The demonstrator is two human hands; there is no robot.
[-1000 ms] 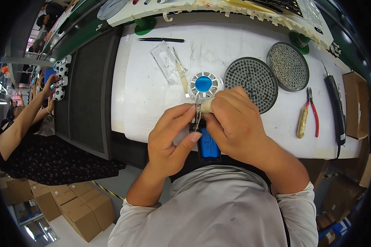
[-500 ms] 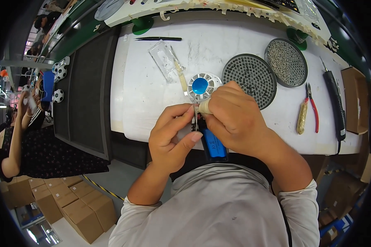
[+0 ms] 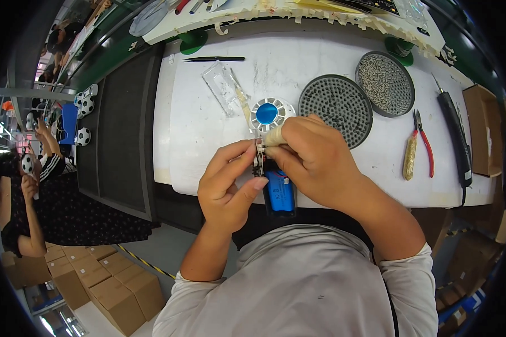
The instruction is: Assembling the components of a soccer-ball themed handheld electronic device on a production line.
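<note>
My left hand (image 3: 227, 182) is closed, pinching a small dark circuit board (image 3: 258, 163) on edge between thumb and fingers. My right hand (image 3: 320, 154), beige wrapping (image 3: 275, 136) around one fingertip, pinches at the board's right side; whatever lies between those fingertips is too small to make out. Just below the fingers is a blue battery pack (image 3: 281, 192) in a dark housing, with red wire near its top. Beyond my fingertips, on the table, rests a round white ribbed part (image 3: 285, 106) with a blue disc (image 3: 267, 114) in its centre.
Right of my hands stand a round tray of dark small parts (image 3: 335, 110) and another of silvery screws (image 3: 385, 83). Red-handled pliers (image 3: 424, 147), a black electric screwdriver (image 3: 454, 135) and a cardboard box (image 3: 483, 132) lie farther right. Black tweezers (image 3: 215, 59) and a clear plastic piece (image 3: 219, 90) lie left.
The board has turned between my fingers, showing more of its face. My hands and the battery pack sit slightly farther left. At far left, a co-worker's hand has raised a football-patterned object.
</note>
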